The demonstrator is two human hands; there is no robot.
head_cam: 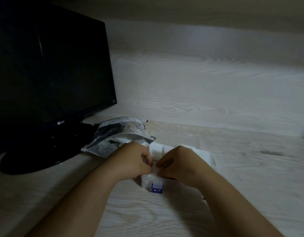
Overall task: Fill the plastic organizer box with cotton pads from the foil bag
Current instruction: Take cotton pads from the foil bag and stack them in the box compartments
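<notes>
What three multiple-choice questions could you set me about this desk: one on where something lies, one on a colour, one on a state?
1. Where does the foil bag lie?
A. By the monitor base, left of the organizer box
B. Inside the organizer box
C. On the floor

2. What colour is the latch on the box's near wall?
A. Red
B. Blue
C. Green

3. How is the bag's mouth?
A. Sealed flat
B. Clipped shut
C. Open, with white cotton pads showing

Answers:
1 A: the bag lies by the monitor's stand, with the box to its right.
2 B: the clasp on the near wall is plainly blue.
3 C: the mouth gapes towards the box and white shows inside.
</notes>
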